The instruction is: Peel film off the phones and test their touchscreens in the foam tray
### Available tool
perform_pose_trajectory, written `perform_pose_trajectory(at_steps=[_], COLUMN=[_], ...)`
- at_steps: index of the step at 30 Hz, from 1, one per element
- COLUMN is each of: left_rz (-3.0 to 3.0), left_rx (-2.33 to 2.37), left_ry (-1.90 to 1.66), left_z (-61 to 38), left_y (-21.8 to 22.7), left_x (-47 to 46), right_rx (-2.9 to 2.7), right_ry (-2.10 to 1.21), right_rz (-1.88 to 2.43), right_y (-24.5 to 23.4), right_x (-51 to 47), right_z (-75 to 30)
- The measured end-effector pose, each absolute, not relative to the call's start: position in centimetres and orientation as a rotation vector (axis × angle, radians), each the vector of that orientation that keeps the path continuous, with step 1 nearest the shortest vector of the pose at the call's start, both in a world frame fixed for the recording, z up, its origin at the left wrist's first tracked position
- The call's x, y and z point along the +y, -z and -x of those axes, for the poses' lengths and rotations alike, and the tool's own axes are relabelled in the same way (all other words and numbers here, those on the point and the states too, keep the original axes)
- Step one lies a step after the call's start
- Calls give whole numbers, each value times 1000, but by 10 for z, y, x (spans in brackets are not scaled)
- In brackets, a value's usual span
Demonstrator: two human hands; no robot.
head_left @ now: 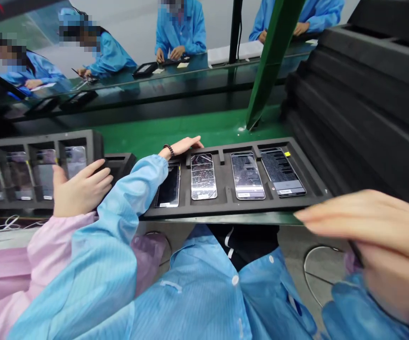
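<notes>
My left hand (185, 145) reaches across a black foam tray (222, 208), fingers stretched out at its far rim. In the tray's pockets lie several smartphones: a dark one (169, 186) partly under my left sleeve, one with a glossy, reflective screen (203, 177), one with lines of text (247, 175), and a tilted one (283, 172) with a yellow sticker. My right hand (378, 236) is raised close to the camera at the right, blurred, its fingers curled. A thin dark edge shows beneath them; what it belongs to is mostly hidden.
At left, a co-worker's hand (80, 189) in a pink sleeve rests on another foam tray (96, 141) with several phones. Stacked black trays (360, 108) rise on the right. A green post (273, 61) stands behind my tray. Blue-coated people work across the bench.
</notes>
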State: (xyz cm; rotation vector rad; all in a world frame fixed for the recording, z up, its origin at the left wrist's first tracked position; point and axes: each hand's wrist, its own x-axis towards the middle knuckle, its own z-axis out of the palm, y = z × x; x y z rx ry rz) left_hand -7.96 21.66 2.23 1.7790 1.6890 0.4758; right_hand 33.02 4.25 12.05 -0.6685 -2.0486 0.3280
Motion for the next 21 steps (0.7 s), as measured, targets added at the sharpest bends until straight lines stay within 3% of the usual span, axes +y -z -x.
perform_pose_trajectory(at_steps=[12, 21], left_rz=[-1883, -2320], left_rx=[1468, 1458], left_ry=[-438, -696], left_z=[74, 57], left_y=[-29, -31], left_x=[178, 174], right_rx=[-2361, -2452], right_ry=[-484, -499], right_rz=[660, 680], right_y=[-87, -63], right_x=[123, 169], right_z=[-273, -229])
